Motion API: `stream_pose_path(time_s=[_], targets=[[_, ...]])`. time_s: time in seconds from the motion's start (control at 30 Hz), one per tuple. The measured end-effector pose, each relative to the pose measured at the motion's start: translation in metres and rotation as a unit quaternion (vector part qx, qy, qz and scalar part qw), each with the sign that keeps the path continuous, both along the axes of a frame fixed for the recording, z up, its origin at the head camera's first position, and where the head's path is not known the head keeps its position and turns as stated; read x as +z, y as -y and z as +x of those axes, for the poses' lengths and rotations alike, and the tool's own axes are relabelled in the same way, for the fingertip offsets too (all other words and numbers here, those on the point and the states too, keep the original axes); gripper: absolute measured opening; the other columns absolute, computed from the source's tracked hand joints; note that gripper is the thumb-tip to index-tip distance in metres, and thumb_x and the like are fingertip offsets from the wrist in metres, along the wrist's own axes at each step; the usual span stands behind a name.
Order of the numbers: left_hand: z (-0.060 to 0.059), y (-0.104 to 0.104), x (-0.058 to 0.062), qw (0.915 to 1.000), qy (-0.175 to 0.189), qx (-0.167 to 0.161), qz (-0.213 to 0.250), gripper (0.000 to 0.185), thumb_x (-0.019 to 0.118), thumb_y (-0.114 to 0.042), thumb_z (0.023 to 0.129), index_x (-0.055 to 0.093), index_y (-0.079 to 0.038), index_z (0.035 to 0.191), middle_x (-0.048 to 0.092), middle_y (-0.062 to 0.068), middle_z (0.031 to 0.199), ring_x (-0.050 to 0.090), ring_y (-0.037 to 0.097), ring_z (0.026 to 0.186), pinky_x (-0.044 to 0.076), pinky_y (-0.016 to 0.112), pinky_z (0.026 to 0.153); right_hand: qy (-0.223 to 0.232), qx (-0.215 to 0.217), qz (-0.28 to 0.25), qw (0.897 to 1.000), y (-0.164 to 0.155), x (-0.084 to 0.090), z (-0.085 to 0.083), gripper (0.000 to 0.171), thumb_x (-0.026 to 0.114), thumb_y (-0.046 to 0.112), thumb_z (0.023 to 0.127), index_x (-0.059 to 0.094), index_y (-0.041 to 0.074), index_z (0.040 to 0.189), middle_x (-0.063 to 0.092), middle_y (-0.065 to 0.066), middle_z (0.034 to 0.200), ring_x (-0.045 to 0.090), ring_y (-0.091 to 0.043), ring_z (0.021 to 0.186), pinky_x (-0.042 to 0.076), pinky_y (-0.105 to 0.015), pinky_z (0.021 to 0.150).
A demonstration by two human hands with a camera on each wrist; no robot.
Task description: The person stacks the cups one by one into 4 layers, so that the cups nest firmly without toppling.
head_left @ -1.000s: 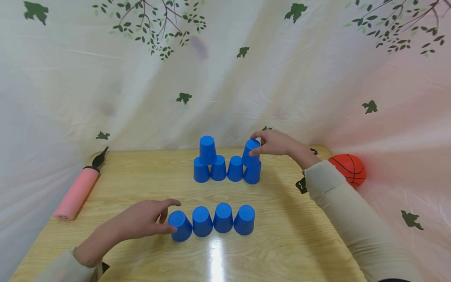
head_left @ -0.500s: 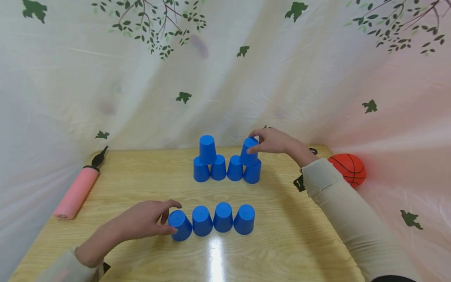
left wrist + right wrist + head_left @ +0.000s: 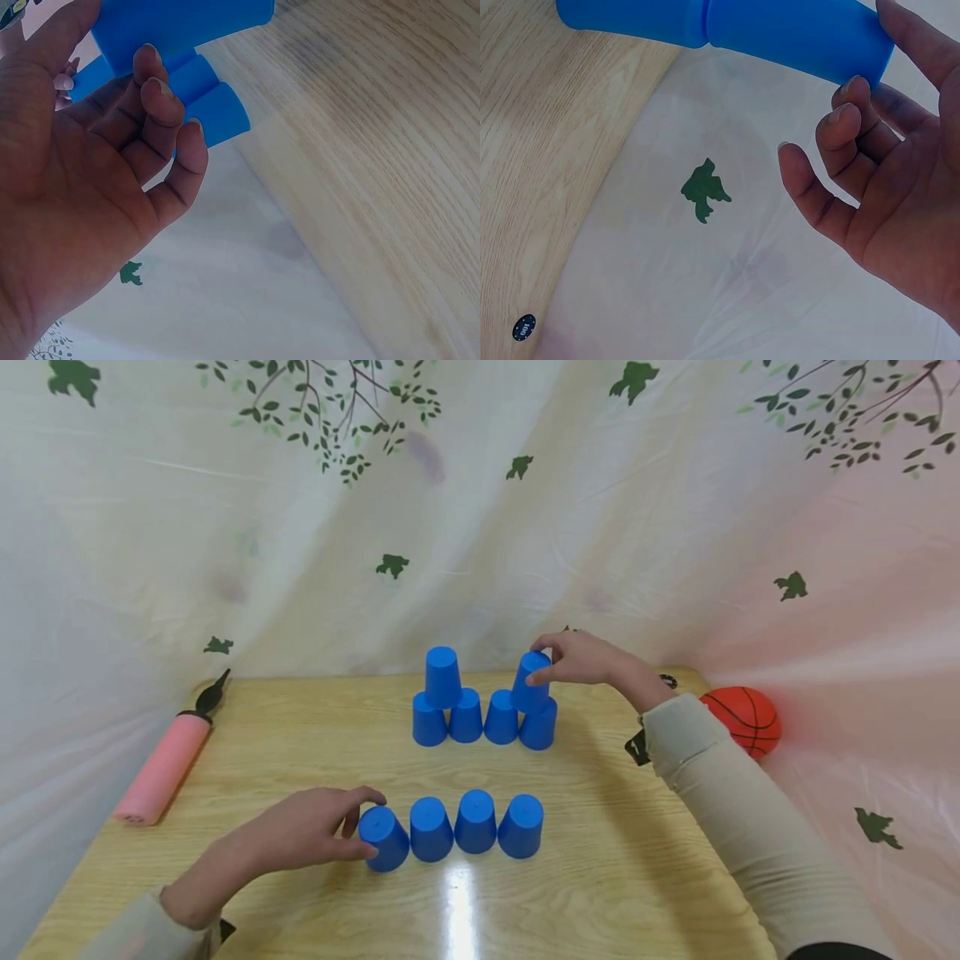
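Note:
Upside-down blue cups stand in two groups on the wooden table. My right hand (image 3: 581,658) grips the upper right cup (image 3: 529,689), thumb in front and fingers behind, at the back group. This cup rests over a lower pair, the near-right cup (image 3: 538,727) and its neighbour (image 3: 501,717); in the right wrist view the held cup (image 3: 795,37) meets the one below. Another upper cup (image 3: 442,678) sits on the left pair. In the front row, my left hand (image 3: 307,828) holds the leftmost cup (image 3: 386,842) between thumb and fingers; the left wrist view shows its wall (image 3: 180,34).
Three more front-row cups stand beside the held one, including the rightmost cup (image 3: 521,828). A pink hand pump (image 3: 165,768) lies on the left. An orange-red ball (image 3: 742,720) sits by the right edge. A patterned white curtain (image 3: 480,527) hangs behind the table.
The upper right cup has shifted slightly left with my right hand and now spans both lower cups. My left hand stays at the leftmost front cup.

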State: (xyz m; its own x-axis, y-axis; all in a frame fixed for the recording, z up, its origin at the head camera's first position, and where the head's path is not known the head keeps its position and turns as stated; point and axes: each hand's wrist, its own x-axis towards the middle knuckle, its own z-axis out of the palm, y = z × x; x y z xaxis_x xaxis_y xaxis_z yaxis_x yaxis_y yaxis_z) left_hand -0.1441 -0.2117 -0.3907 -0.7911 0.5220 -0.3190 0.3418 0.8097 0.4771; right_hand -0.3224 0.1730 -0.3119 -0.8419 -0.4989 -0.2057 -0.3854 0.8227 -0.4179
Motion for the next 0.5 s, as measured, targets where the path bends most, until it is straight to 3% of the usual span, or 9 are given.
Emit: stream_pose_path(time_s=[0.5], targets=[[0.0009,-0.0003,-0.0019,0.9999,0.009,0.013,-0.004,0.061,0.073,-0.053,0.086,0.057,-0.019,0.134,0.059,-0.014,0.08,0.054,0.006,0.07,0.045,0.024,0.062,0.004,0.0,-0.004,1.0,-0.0003,0.0006,0.001,0.063,0.07,0.042,0.092,0.052,0.007,0.14,0.069,-0.013,0.114,0.066,-0.027,0.097,0.054,-0.038,0.08]])
